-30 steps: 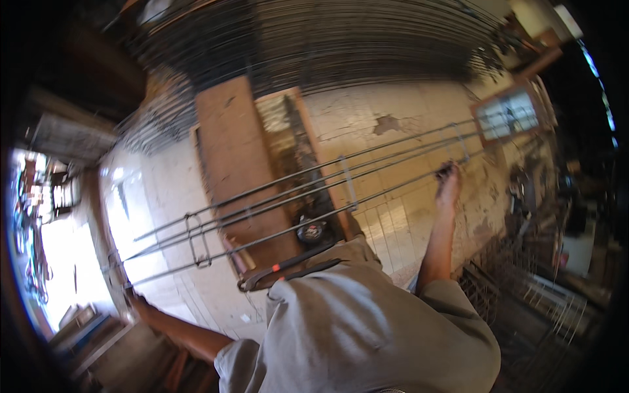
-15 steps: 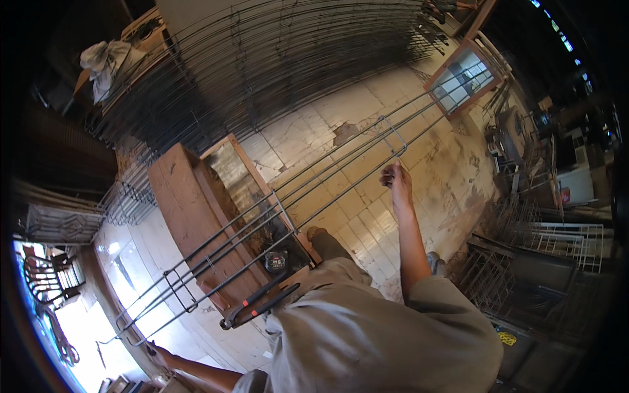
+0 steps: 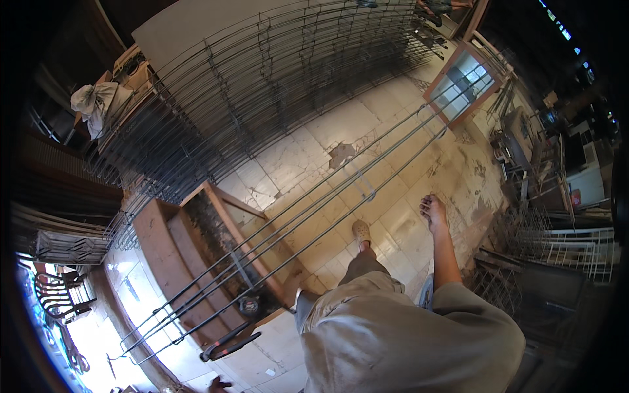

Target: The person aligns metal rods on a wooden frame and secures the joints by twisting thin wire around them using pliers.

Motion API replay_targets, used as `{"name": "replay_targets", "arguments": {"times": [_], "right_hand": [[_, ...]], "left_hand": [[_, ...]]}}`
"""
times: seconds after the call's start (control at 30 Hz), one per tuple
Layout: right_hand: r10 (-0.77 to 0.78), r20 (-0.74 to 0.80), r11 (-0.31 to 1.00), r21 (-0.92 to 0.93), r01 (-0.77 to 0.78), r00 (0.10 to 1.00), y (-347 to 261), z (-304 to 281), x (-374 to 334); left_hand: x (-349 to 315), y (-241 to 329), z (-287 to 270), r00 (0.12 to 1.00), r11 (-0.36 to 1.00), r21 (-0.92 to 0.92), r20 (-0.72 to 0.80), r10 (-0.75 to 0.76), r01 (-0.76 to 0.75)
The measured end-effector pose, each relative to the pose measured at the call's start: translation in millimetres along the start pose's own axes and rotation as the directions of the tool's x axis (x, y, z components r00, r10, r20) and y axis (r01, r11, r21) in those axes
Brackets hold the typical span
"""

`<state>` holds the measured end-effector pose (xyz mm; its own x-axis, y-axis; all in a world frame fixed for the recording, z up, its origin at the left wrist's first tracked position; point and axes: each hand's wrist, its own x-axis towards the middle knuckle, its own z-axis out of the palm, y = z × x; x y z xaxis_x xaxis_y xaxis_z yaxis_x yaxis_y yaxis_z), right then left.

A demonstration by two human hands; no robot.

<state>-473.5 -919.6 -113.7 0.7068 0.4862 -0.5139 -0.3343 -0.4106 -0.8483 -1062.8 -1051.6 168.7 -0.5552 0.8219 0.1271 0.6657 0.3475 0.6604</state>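
A long cage of thin steel rebar rods (image 3: 327, 194) runs diagonally across the view, resting over a brown wooden bench (image 3: 154, 242). Square wire stirrups join the rods; one stirrup (image 3: 364, 185) is blurred. My right hand (image 3: 434, 213) hangs to the right of the cage, apart from it, fingers loosely bent and holding nothing. Only part of my left hand (image 3: 220, 385) shows at the lower edge, its fingers apart, below the bench's near end. Beneath the rods a round dark tape measure (image 3: 249, 306) sits at the bench end, beside a long-handled cutter (image 3: 229, 347) with black and red handles.
A large stack of rebar cages (image 3: 275, 85) stands along the far side. A framed glass panel (image 3: 464, 85) leans at the far right. White wire racks (image 3: 580, 252) and dark mesh stand at right. A broken floor patch (image 3: 341, 154) lies beyond the cage.
My right hand has moved right and nearer, away from the rods. My left hand has left the cage's left end and dropped toward the lower edge. The view has shifted, and a foot shows ahead.
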Motion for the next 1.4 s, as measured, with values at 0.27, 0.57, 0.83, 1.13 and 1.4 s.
{"name": "replay_targets", "arguments": {"times": [0.27, 0.57, 0.83, 1.13, 1.4], "right_hand": [[-0.231, 0.086, 0.969, 0.115, 0.221, 0.969, -147, -31, 193], [-0.24, 0.198, 0.923, 0.35, 0.16, 0.95, -229, 7, 241], [-0.355, 0.201, 0.922, 0.238, 0.306, 0.913, -237, -8, 239], [-0.436, 0.073, 0.898, 0.097, 0.429, 0.897, -273, -7, 221], [-0.452, 0.063, 0.889, -0.042, 0.455, 0.89, -309, 15, 217]], "left_hand": [[-52, 157, 153, 0.826, 0.996, -0.044, 0.562, -0.043, 0.082], [-82, 116, 340, 0.738, 0.392, -0.662, 0.382, -0.556, 0.639], [-56, 164, 342, 0.783, 0.348, -0.777, 0.28, -0.556, 0.525], [-47, 197, 310, 0.741, 0.451, -0.624, 0.341, -0.579, 0.639], [-18, 219, 314, 0.83, 0.493, -0.686, 0.319, -0.457, 0.535]]}}
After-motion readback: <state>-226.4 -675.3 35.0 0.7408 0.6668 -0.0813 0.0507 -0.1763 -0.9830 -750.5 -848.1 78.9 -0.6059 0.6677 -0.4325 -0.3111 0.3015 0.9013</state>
